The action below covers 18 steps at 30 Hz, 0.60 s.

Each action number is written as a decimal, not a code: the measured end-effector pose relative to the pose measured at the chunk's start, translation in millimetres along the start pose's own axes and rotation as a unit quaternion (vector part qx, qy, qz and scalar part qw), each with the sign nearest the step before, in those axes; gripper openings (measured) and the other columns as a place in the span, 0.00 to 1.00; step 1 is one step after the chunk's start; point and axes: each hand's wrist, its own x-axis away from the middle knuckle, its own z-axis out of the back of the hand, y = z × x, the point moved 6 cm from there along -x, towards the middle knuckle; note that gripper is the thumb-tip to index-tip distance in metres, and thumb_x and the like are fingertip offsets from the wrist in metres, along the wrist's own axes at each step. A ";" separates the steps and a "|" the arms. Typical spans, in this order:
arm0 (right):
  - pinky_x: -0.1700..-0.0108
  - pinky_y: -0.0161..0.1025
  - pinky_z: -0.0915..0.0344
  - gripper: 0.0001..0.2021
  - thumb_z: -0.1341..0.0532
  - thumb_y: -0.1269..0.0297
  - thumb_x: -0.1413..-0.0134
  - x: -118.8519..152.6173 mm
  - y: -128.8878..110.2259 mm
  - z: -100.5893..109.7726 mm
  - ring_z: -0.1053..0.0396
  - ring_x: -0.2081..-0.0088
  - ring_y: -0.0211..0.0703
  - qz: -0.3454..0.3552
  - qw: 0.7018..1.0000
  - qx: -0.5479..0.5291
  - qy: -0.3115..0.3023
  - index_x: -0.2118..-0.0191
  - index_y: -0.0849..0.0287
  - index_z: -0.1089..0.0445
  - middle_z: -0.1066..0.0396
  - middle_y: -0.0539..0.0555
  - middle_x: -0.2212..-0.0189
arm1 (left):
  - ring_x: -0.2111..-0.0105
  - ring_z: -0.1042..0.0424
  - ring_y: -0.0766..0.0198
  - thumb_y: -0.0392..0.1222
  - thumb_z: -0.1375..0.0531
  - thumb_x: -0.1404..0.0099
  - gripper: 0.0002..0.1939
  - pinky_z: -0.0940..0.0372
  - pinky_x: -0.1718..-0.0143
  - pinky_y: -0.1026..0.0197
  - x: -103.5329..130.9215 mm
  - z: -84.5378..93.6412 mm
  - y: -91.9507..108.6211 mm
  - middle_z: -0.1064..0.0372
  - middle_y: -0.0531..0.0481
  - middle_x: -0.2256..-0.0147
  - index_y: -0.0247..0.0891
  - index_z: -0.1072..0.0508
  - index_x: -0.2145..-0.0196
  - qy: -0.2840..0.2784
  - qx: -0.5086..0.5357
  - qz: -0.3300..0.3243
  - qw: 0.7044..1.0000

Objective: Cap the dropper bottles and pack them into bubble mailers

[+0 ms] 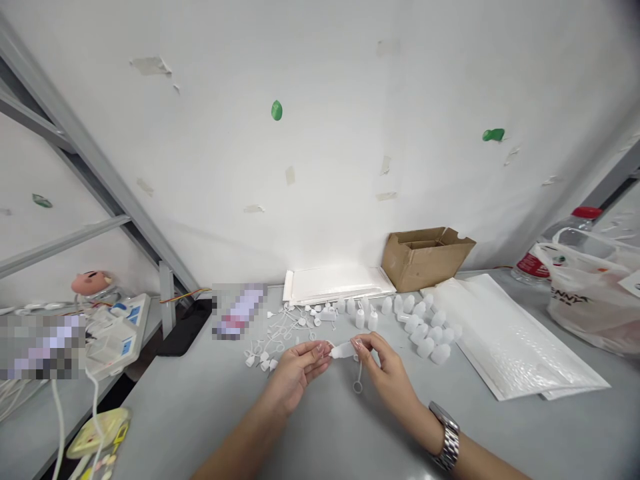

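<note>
Over the front of the grey table, a small white plastic bottle [343,350] lies sideways between my two hands. The fingers of my left hand [297,373] are closed on its narrow left end. My right hand [384,365] pinches the other end between thumb and fingers. A thin white strap with a ring [358,387] dangles just below my right fingers; where it attaches is hidden. Beyond my left hand lie several loose white caps [265,365] with ringed straps. Several translucent bottles [425,347] lie grouped beyond my right hand, and two capped bottles [360,319] stand upright behind the held one.
At the back are a white padded envelope [335,283] and an open cardboard box [425,260]. More bubble mailers [525,347] lie on the right, beside a plastic bag [595,293] and a red-capped drink bottle [533,267]. A black object [186,330] lies at the table's left edge.
</note>
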 end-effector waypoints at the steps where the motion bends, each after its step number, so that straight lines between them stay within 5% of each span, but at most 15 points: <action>1: 0.66 0.37 0.38 0.14 0.49 0.56 0.41 0.3 -0.3 -0.1 0.36 0.70 0.42 0.003 1.000 0.003 0.000 0.69 0.58 0.33 0.35 0.51 0.74 | 0.68 0.24 0.64 0.32 0.38 0.44 0.03 0.31 0.63 0.66 -0.4 0.4 -0.1 0.22 0.44 0.68 0.32 0.23 0.71 0.002 0.000 0.000 1.000; 9: 0.64 0.40 0.37 0.11 0.47 0.57 0.41 7.8 -4.9 -4.9 0.34 0.68 0.45 0.059 0.997 0.039 0.014 0.66 0.58 0.32 0.32 0.53 0.72 | 0.67 0.24 0.62 0.33 0.37 0.44 0.03 0.31 0.59 0.62 -0.8 2.9 -5.5 0.22 0.43 0.67 0.33 0.23 0.71 0.041 0.016 -0.033 0.998; 18: 0.65 0.39 0.37 0.12 0.47 0.55 0.42 12.1 -0.1 -14.0 0.33 0.69 0.44 0.020 1.000 -0.008 0.001 0.64 0.58 0.32 0.31 0.53 0.73 | 0.62 0.24 0.59 0.37 0.35 0.46 0.05 0.33 0.55 0.60 -0.5 2.2 -8.0 0.22 0.42 0.65 0.33 0.23 0.70 0.042 0.027 -0.066 0.997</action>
